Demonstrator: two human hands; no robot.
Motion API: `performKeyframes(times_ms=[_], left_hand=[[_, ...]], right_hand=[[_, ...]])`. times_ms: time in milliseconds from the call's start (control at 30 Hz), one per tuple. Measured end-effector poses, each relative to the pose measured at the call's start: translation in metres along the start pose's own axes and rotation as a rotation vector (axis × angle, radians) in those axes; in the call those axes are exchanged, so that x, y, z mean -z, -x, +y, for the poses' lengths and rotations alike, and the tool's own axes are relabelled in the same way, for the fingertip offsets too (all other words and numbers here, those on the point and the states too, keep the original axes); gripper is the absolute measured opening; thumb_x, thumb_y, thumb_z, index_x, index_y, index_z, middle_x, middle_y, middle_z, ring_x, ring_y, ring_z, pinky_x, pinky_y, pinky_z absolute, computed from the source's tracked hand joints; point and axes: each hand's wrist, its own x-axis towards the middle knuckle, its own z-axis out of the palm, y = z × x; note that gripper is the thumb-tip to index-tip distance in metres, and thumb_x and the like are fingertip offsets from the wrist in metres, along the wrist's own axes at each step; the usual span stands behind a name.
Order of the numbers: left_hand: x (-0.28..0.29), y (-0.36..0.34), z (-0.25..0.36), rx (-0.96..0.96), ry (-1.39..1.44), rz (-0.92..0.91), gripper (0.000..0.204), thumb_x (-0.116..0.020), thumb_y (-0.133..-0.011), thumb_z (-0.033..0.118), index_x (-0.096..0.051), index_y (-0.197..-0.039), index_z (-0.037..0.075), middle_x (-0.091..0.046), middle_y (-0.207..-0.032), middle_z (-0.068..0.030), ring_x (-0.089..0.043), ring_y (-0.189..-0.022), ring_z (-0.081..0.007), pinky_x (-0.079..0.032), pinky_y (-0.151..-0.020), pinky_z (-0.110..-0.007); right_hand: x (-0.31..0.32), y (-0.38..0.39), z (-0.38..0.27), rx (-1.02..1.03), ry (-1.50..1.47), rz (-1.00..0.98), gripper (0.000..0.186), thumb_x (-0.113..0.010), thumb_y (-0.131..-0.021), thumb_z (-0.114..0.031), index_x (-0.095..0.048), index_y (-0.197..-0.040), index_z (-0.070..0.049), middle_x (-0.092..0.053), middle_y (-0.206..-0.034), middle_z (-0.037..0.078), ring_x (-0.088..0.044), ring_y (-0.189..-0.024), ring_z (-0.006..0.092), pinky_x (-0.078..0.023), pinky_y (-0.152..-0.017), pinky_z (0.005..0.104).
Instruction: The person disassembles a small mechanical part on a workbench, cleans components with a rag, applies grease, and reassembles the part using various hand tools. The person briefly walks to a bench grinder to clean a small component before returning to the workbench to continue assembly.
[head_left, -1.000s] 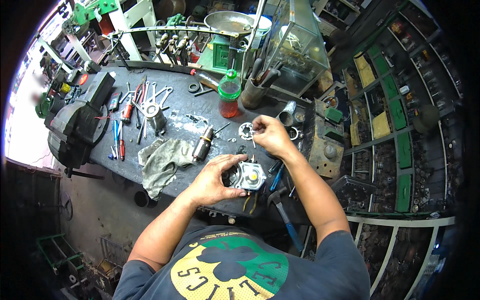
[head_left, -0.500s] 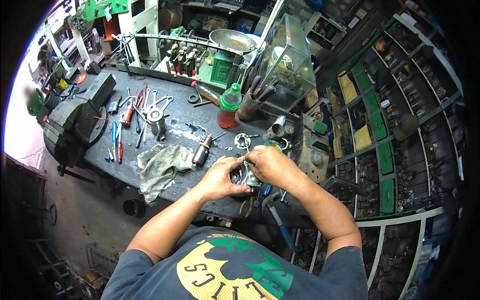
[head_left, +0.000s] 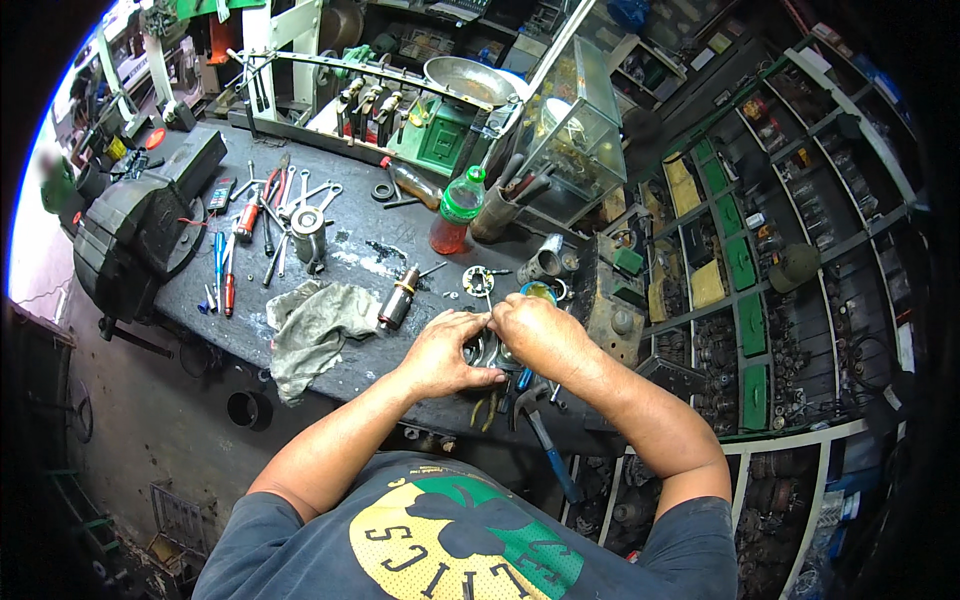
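My left hand grips a silver metal housing, thumb along its lower side. My right hand is closed over that housing's top, hiding much of it; a thin metal piece shows at the fingertips, too small to make out clearly. Behind both hands lie a round plate with small parts and a cylindrical motor armature. Just right of the housing are a blue-handled screwdriver and a hammer with a blue handle. Yellow-handled pliers lie below it.
A grey rag, wrenches, screwdrivers and a black vise occupy the bench's left. A bottle with red liquid, tool holder and glass case stand behind. Parts shelves line the right.
My right hand has come down from the round plate onto the housing, covering much of it; it stays there since half a second ago. My left hand keeps its grip. The view has shifted slightly.
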Motion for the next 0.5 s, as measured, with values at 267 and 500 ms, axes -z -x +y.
performKeyframes(times_ms=[267,500], left_hand=[[-0.002,0.002,-0.002,0.06,-0.02,-0.034,0.113,-0.099,-0.076,0.051,-0.049,-0.166,0.005,-0.07,-0.148,-0.0215,-0.064,-0.141,-0.0378,-0.036,-0.133,-0.054],[-0.003,0.005,0.009,0.185,-0.053,0.02,0.128,-0.1,-0.074,0.052,-0.035,-0.173,0.003,-0.066,-0.151,-0.0236,-0.059,-0.145,-0.0446,-0.04,-0.13,-0.052]], right_hand=[[0.002,-0.004,-0.008,-0.028,0.068,0.024,0.025,-0.068,-0.104,-0.024,-0.076,-0.11,-0.001,-0.079,-0.106,0.019,-0.079,-0.098,0.0388,-0.064,-0.088,0.049],[-0.005,-0.004,0.001,-0.047,-0.064,0.087,0.035,-0.068,-0.108,-0.036,-0.075,-0.106,-0.002,-0.079,-0.102,0.02,-0.079,-0.097,0.0389,-0.064,-0.086,0.0506]])
